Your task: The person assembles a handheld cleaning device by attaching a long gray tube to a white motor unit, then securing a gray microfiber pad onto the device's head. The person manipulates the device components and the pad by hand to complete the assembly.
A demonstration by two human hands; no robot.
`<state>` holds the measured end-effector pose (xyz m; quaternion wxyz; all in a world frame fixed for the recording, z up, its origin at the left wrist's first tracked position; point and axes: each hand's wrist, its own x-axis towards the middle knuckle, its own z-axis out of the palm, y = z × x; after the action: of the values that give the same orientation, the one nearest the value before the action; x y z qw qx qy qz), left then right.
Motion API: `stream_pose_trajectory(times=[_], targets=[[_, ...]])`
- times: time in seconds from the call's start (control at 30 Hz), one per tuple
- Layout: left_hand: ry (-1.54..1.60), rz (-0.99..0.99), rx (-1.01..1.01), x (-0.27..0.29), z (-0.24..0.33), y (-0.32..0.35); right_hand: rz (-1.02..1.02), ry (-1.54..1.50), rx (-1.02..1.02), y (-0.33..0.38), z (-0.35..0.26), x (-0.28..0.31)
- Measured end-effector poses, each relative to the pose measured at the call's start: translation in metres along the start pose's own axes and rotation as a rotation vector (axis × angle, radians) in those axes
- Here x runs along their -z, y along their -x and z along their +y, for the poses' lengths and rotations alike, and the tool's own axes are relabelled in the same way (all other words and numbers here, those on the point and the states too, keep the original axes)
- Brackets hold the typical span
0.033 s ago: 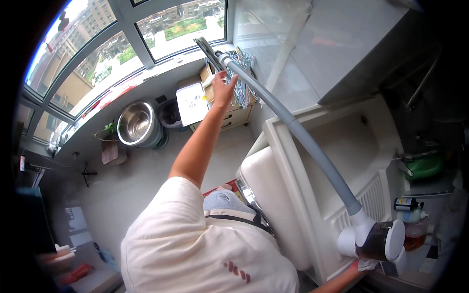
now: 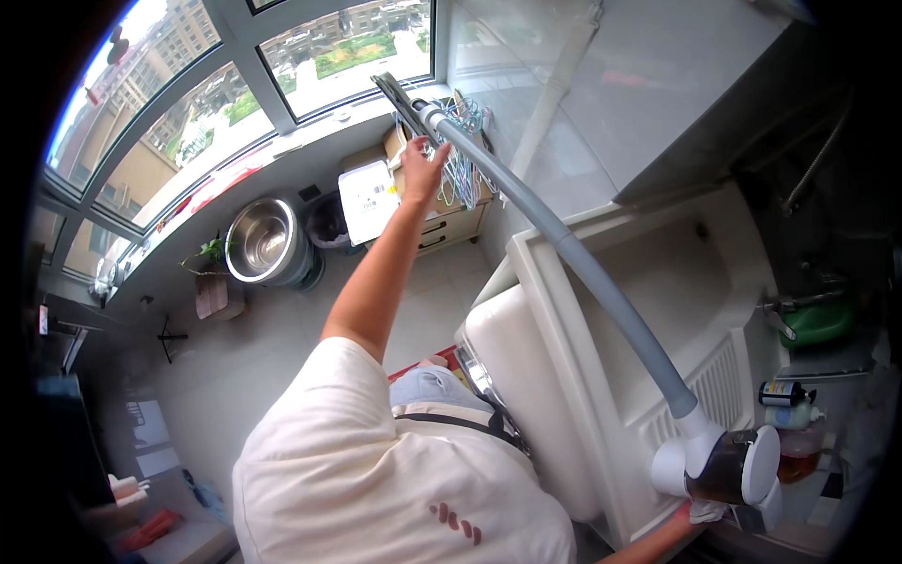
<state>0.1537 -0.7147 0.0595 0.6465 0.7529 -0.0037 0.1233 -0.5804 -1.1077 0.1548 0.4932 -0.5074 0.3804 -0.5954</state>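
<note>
A stick vacuum cleaner stretches diagonally across the view, its grey tube (image 2: 615,305) passing over the sink. The white and dark motor body (image 2: 719,467) is at the lower right, and the flat dark floor head (image 2: 399,101) is up by the window. My left hand (image 2: 423,171) is raised just below the floor head and beside the tube, fingers apart, with nothing seen in it. Under the motor body, my right hand (image 2: 678,528) has a crumpled white cloth (image 2: 707,510) at its fingers. The vacuum body partly hides those fingers.
A pale sink (image 2: 648,273) with a ribbed washboard is on the right, bottles (image 2: 787,395) beyond it. At the back stand a drawer cabinet (image 2: 451,228) with a tangle of cords (image 2: 460,174), a white box (image 2: 368,199), a steel basin (image 2: 260,240) and a potted plant (image 2: 218,293).
My left hand has shifted slightly left, a little away from the tube. The vacuum cleaner and my right hand stay almost the same.
</note>
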Motion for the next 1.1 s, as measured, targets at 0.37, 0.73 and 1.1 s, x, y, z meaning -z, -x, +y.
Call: stream_pose_trajectory(times=[0.37, 0.73, 1.1], targets=[[0.294, -0.390, 0.387, -0.027, -0.120, -0.197, 0.161, 0.119, 0.054, 0.037, -0.045, 0.009], [0.139, 0.022, 0.482, -0.060, -0.079, -0.140, 0.248, 0.116, 0.285, 0.148, -0.082, -0.020], [0.199, -0.094, 0.460, -0.041, -0.118, -0.244, 0.688, 0.280, 0.429, 0.158, -0.056, -0.054]])
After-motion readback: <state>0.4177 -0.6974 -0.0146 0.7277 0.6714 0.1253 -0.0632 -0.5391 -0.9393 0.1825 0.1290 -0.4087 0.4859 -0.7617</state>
